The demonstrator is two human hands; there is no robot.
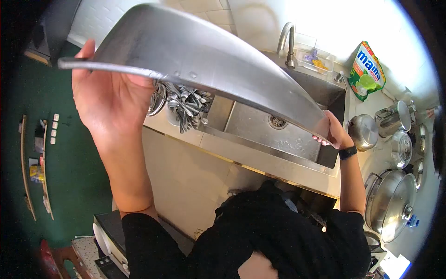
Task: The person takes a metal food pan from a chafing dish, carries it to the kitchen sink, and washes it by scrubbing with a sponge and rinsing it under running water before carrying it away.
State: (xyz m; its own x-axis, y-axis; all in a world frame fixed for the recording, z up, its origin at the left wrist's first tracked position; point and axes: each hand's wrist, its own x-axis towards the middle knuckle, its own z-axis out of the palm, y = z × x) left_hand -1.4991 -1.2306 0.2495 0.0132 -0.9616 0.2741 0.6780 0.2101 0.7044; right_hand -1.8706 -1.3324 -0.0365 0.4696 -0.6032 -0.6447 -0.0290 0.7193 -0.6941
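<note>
A large grey metal basin [200,56] is raised and tilted above the counter and sink. My left hand [111,95] grips its near rim at the left, fingers behind the metal and palm facing up. At the lower right end, my right hand [335,131], with a black band on the wrist, holds the rim. Below the basin lies the steel sink [260,128] with its round drain [278,122]. The basin hides part of the sink and the counter behind it.
A container of cutlery [186,104] stands left of the sink. Behind are a faucet [289,42] and a plastic tray [316,59]. Rightward are a green pouch [367,72], a small pot [363,132], a metal jug [395,118] and a lidded pan [392,202].
</note>
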